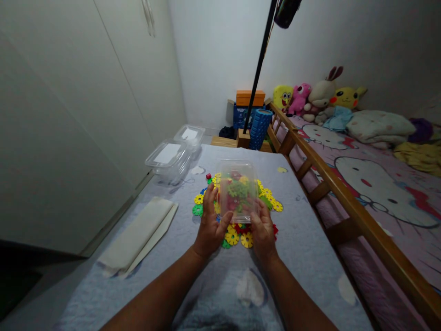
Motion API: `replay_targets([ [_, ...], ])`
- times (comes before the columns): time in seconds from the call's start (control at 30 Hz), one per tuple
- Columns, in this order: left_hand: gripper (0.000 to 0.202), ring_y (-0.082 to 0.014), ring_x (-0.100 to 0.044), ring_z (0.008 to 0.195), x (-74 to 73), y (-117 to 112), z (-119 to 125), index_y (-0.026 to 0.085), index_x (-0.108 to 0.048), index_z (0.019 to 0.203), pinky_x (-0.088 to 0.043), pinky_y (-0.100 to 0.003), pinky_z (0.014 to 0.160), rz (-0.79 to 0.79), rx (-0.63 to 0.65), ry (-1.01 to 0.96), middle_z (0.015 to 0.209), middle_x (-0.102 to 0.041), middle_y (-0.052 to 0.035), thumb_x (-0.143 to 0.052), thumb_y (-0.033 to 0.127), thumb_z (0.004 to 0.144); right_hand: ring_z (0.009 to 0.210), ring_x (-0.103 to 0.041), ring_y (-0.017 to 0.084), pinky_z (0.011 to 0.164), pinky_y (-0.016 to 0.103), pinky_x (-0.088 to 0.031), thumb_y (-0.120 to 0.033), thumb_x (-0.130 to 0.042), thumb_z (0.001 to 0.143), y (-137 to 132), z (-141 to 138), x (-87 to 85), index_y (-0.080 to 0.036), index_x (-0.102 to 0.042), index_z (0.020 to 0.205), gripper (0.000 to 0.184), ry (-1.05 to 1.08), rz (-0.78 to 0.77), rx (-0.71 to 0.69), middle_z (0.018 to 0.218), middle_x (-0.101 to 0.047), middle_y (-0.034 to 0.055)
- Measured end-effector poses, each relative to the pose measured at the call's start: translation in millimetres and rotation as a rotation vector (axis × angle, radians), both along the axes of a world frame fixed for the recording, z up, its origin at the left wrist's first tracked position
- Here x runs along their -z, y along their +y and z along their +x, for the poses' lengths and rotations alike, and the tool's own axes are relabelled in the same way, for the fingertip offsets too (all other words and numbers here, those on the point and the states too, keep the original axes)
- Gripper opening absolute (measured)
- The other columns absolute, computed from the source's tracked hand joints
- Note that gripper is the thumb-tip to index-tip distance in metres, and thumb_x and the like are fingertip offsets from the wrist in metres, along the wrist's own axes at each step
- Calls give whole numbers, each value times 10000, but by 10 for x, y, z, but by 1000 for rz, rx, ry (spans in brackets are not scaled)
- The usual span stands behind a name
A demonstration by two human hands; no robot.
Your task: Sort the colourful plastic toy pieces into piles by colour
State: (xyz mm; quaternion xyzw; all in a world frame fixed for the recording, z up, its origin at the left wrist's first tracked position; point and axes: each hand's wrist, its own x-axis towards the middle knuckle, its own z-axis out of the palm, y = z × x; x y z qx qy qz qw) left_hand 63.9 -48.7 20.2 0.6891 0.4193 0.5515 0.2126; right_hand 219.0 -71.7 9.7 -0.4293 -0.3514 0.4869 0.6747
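Between my two hands is a clear plastic container (237, 188), held above a spread of toy pieces. My left hand (210, 225) grips its left side, thumb at the near edge and fingers along the wall. On the right near corner, my right hand (262, 230) is closed with its thumb on top. Yellow, green, red and blue snowflake building discs (232, 236) lie beneath and around the container on the cloth. Green and red pieces show through the plastic; whether any are inside it I cannot tell.
More clear containers with white labels (168, 154) stand at the back left of the cloth-covered table (303, 257). A folded beige cloth (141, 234) lies at left. A wooden bed rail (330, 188) borders the right side. Beyond the table are a black pole (260, 64) and a blue foam roller (260, 128).
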Motion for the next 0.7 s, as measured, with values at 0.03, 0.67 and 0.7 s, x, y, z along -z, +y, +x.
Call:
replay_targets([
  [0.03, 719, -284, -191, 1543, 12, -11, 14, 265, -197, 1575, -181, -503, 1256, -77, 21, -53, 1668, -188, -130, -563, 332, 961, 1189, -632, 246, 1007, 413, -508, -396, -696, 843, -8, -7, -10, -286, -537, 1292, 489, 0, 6, -6, 1417, -576, 71],
  [0.67, 729, -255, -233, 1532, 75, -20, 67, 320, -191, 1584, -170, -451, 1266, -357, 211, -310, 1675, -214, -51, -553, 349, 952, 1260, -592, 232, 1102, 415, -445, -462, -617, 913, -9, 0, -55, -282, -539, 1284, 420, -138, 20, -49, 1346, -631, 59],
  [0.7, 725, -257, -243, 1529, 65, -22, 65, 327, -206, 1578, -174, -455, 1264, -353, 222, -309, 1669, -231, -50, -563, 347, 947, 1269, -583, 232, 1111, 417, -435, -465, -608, 917, -14, 2, -60, -280, -537, 1288, 421, -153, 12, -40, 1352, -626, 58],
])
